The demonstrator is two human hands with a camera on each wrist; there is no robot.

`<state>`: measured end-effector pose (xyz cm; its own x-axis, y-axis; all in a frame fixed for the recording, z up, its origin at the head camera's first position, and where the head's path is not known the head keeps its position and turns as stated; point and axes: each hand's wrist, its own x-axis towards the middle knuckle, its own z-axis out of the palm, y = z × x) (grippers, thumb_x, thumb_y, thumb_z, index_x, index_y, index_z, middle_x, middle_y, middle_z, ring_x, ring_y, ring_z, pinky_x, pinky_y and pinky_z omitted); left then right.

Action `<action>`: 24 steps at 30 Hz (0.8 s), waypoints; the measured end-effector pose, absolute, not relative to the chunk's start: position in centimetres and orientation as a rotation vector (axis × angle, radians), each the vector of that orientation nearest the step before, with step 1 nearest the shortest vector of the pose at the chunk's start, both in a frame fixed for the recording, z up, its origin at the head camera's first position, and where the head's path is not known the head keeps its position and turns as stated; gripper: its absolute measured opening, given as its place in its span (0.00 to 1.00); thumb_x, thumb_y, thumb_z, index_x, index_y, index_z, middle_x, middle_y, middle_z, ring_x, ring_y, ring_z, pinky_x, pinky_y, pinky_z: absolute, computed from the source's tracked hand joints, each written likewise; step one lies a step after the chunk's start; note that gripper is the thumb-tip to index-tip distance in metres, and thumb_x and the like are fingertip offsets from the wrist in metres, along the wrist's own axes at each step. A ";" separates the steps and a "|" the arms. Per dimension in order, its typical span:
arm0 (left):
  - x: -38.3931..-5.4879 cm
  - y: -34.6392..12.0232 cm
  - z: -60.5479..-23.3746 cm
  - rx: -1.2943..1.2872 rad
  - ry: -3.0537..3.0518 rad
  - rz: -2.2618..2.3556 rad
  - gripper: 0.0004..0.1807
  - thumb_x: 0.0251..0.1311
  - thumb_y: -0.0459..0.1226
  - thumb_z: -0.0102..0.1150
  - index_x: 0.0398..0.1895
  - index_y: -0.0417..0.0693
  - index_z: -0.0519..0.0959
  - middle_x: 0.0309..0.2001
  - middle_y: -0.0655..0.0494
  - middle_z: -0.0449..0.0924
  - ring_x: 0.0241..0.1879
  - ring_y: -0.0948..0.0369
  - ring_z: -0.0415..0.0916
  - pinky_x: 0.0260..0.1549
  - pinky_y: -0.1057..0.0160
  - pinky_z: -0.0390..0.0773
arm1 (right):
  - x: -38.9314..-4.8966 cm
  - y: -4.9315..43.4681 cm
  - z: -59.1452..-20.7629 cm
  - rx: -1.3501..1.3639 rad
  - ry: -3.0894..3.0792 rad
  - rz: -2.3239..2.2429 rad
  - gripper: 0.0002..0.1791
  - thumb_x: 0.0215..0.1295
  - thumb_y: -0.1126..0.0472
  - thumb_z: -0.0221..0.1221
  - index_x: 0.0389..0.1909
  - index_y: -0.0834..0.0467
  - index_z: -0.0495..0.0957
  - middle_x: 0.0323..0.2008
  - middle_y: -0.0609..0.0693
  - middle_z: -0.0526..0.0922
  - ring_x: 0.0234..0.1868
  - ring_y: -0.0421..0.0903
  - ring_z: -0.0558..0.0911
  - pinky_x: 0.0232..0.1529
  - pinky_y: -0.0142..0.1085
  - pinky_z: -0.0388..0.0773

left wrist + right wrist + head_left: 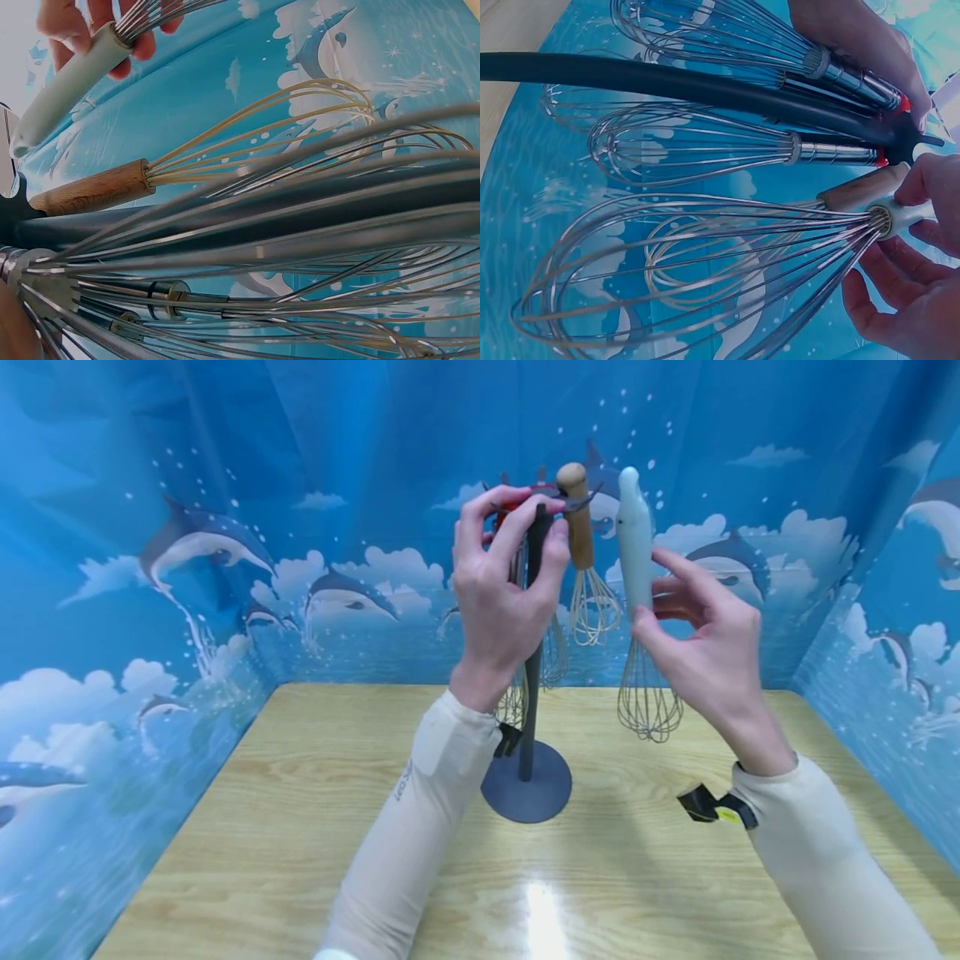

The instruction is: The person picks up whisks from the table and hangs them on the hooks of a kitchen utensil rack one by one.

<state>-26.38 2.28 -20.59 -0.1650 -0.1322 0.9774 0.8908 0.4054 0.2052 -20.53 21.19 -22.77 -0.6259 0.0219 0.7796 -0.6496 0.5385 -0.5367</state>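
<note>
A dark whisk stand point(527, 762) stands upright on the table. My left hand point(501, 581) grips its top, fingers and thumb curled about the hooked head. Out to the right, my right hand point(708, 635) pinches a pale mint-green whisk point(636, 539) low on its handle, wires pointing down. Between the hands hangs a wooden-handled whisk point(581, 539) from the stand. Several metal-handled whisks with red ends hang there too, one metal whisk point(836, 153) showing plainly in the right wrist view. From the head, my left hand partly hides those.
The stand's round base point(527, 797) sits on a light wood-grain table point(315, 810). A blue curtain point(360, 460) printed with dolphins and clouds surrounds the table at the back and sides.
</note>
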 end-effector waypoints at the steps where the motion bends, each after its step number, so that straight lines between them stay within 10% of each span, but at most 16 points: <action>1: -26.4 2.3 -20.6 -0.722 -1.448 -1.057 0.14 0.67 0.38 0.62 0.48 0.38 0.87 0.55 0.37 0.77 0.58 0.50 0.72 0.58 0.66 0.72 | -20.6 21.1 -22.7 0.514 -2.011 1.114 0.31 0.63 0.71 0.62 0.68 0.51 0.77 0.45 0.62 0.87 0.40 0.28 0.84 0.49 0.21 0.81; 24: -26.4 2.2 -20.7 -0.731 -1.453 -1.058 0.14 0.67 0.38 0.61 0.49 0.38 0.86 0.56 0.37 0.77 0.58 0.50 0.73 0.57 0.67 0.72 | -21.1 19.6 -22.3 0.588 -2.065 1.200 0.31 0.63 0.73 0.61 0.67 0.50 0.78 0.42 0.58 0.87 0.35 0.31 0.84 0.42 0.19 0.81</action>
<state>-26.37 2.24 -20.67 -0.1679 -0.1248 0.9779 0.8926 0.4019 0.2045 -21.07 19.65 -22.25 -0.6746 -0.0491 0.7366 -0.6643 0.4754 -0.5767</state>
